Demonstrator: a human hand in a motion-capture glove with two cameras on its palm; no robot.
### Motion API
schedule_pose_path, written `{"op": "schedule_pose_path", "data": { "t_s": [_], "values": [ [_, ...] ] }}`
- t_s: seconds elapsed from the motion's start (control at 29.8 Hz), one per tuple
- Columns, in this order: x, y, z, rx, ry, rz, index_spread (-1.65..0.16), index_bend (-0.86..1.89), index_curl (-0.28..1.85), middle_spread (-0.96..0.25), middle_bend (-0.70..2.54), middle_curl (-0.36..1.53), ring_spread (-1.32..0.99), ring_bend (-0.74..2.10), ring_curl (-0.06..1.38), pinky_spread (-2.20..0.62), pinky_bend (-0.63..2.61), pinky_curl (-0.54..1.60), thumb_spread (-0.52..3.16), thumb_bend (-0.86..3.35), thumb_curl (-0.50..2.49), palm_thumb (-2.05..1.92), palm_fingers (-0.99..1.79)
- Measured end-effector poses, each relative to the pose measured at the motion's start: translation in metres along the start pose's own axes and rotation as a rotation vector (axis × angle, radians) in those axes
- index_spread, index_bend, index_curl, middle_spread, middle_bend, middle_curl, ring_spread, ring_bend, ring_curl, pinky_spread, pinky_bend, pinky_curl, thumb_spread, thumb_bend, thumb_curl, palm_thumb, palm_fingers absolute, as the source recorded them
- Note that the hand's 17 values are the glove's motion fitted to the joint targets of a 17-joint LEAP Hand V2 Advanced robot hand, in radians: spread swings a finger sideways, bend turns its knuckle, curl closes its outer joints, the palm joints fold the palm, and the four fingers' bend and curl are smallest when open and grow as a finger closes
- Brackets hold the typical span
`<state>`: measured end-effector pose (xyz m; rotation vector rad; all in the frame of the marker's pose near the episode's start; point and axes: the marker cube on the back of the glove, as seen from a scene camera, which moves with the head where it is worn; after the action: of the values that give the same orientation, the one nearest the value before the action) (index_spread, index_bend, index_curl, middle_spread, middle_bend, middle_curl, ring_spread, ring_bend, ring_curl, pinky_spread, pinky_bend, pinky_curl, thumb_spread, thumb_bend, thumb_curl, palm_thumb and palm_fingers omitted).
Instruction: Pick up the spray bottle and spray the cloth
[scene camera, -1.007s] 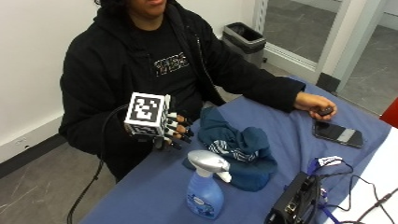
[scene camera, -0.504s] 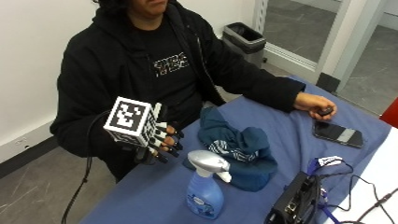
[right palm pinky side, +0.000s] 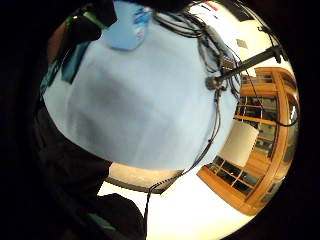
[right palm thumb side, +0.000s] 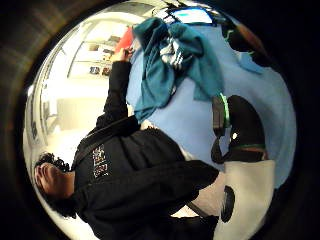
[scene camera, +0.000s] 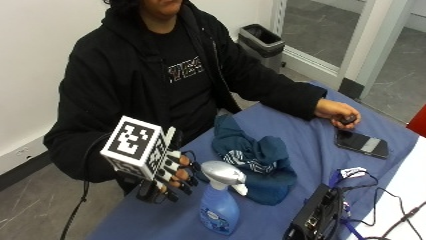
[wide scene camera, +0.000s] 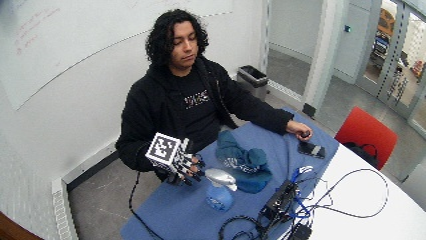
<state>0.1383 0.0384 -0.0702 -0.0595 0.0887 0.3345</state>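
An office meeting room: whiteboard (wide scene camera: 100, 35), glass doors (wide scene camera: 399, 55), table (wide scene camera: 193, 210)

soft, matt teal cloth (scene camera: 255, 159), crumpled into folds, with a white printed patch on one fold. translucent pale-blue plastic spray bottle (scene camera: 219, 206) with a smooth, slightly glossy grey-white plastic trigger head and a printed paper-like label on its front. matt blue table covering (scene camera: 313, 140), smooth and even, cloth-like. black fabric glove on the right hand (scene camera: 166, 175), matt. glossy glass-faced phone (scene camera: 361, 143) with a dark frame. matt black hoodie (scene camera: 113, 85) of thick soft cloth with pale printed lettering on the shirt beneath. dark plastic bin (scene camera: 261, 42) with a shiny black liner.
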Motion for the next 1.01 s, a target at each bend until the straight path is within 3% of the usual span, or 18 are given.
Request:
{"op": "schedule_pose_path", "data": {
  "t_s": [0.2, 0.37, 0.74, 1.01],
  "values": [
    [0.043, -0.029, -0.023, 0.124, -0.059, 0.122, -0.32, 0.10, 0.29, -0.04, 0.29, 0.39, -0.06, 0.29, 0.34, 0.19, 0.22, 0.30, 1.32, 0.10, 0.42, 0.80, 0.76],
    [0.053, -0.056, -0.036, 0.220, -0.189, 0.122, -0.32, 0.09, 0.27, -0.04, 0.32, 0.40, -0.07, 0.33, 0.36, 0.15, 0.22, 0.32, 1.30, 0.06, 0.41, 0.76, 0.81],
    [0.040, -0.101, -0.028, 0.348, -0.717, 0.026, -0.29, 0.09, 0.24, -0.04, 0.34, 0.41, -0.08, 0.40, 0.39, 0.10, 0.23, 0.34, 1.25, 0.01, 0.41, 0.78, 0.88],
    [0.017, -0.137, -0.014, 0.484, -1.155, 0.052, -0.23, 0.15, 0.27, -0.05, 0.37, 0.43, -0.11, 0.41, 0.39, 0.04, 0.19, 0.33, 1.13, 0.04, 0.46, 0.94, 1.04]
  ]
}}
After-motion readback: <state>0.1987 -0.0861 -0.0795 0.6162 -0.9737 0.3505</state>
